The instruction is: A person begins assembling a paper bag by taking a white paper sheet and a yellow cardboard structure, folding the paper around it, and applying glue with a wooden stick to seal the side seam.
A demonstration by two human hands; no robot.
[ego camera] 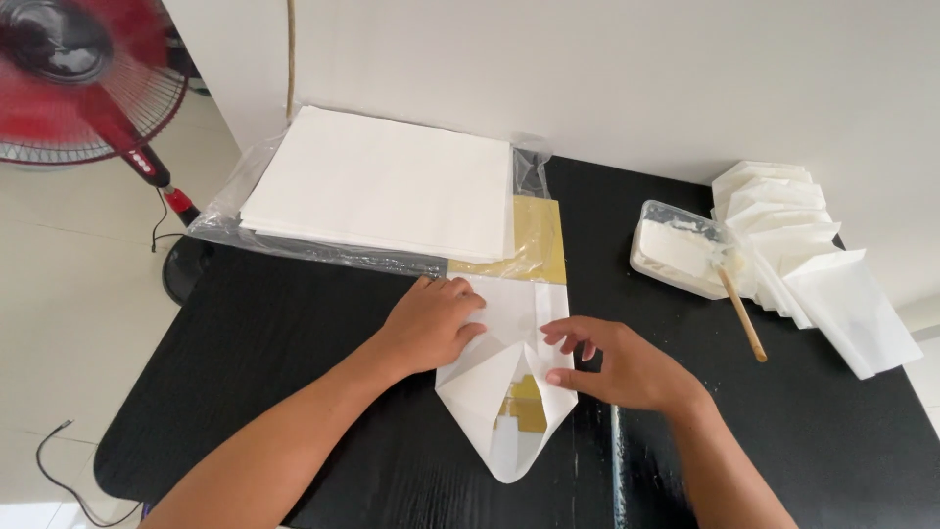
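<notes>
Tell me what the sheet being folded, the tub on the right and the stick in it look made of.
The folded sheet under both hands looks like thin, matte white paper: it holds sharp creases and a yellow piece shows through. The tub seems clear, glossy plastic holding white paste. The stick looks like bare light wood or bamboo.

White folded paper (499, 377) on a black table (294, 392), red fan (78, 69).
</notes>
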